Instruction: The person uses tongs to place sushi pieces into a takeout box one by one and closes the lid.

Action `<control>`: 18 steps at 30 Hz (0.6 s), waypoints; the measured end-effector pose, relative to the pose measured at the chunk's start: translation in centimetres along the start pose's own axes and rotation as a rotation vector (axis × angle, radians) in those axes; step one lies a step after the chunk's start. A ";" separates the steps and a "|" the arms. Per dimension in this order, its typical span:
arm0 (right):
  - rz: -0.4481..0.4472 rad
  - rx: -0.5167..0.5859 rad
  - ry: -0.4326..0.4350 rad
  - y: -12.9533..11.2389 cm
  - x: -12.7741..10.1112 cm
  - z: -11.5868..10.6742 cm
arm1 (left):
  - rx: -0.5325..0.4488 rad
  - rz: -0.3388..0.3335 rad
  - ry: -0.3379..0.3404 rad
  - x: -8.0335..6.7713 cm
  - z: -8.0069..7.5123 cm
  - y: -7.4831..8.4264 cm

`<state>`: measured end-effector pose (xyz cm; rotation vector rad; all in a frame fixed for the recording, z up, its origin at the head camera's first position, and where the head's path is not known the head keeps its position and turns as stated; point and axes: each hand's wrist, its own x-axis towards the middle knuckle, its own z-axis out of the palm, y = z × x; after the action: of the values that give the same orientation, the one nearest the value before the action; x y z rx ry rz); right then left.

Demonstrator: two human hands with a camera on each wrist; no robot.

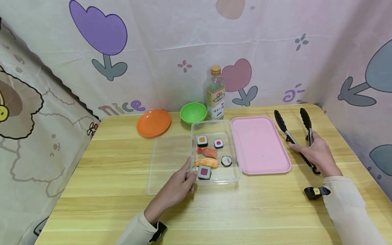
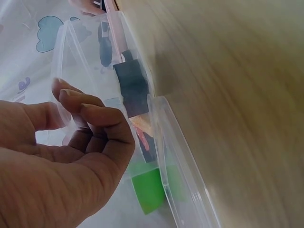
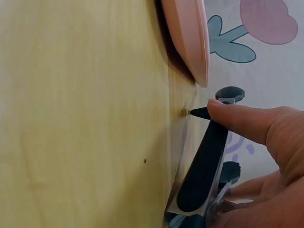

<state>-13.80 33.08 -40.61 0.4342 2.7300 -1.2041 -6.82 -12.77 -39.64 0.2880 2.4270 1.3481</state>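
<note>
In the head view my left hand point(image 1: 174, 189) grips the near left corner of a clear plastic box point(image 1: 226, 175), thumb and fingertips at its rim. Several sushi pieces lie inside, among them a shrimp one point(image 1: 208, 152), an orange-topped one point(image 1: 207, 163) and a square roll with a purple centre point(image 1: 204, 172). The left wrist view shows the thumb point(image 2: 50, 116) and bent fingers meeting at the clear wall. On the right, my right hand point(image 1: 320, 154) holds black-and-silver tongs point(image 1: 291, 137), whose arms are spread apart. Its thumb point(image 3: 242, 118) lies across the black handle point(image 3: 204, 166).
A clear lid point(image 1: 169, 163) lies flat left of the box. Behind stand an orange plate point(image 1: 154, 123), a green bowl point(image 1: 193, 113) and a labelled bottle point(image 1: 216, 95). Between box and tongs lies a pink tray point(image 1: 261, 146). A patterned cloth point(image 1: 159, 68) hangs behind the table.
</note>
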 end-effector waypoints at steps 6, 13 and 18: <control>-0.005 -0.014 -0.052 0.0 -0.1 -0.5 | 0.013 -0.040 0.001 -0.3 -0.5 0.1; -0.007 0.000 0.039 -0.7 -1.2 -1.8 | 0.027 -0.074 0.107 -1.0 -2.9 -0.5; -0.044 0.059 0.172 -2.3 -2.1 -2.3 | 0.090 -0.055 0.198 -1.6 -5.3 -1.2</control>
<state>-12.49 32.90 -36.94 0.5089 2.8671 -1.3192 -7.45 -18.04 -37.74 0.1137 2.6422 1.3009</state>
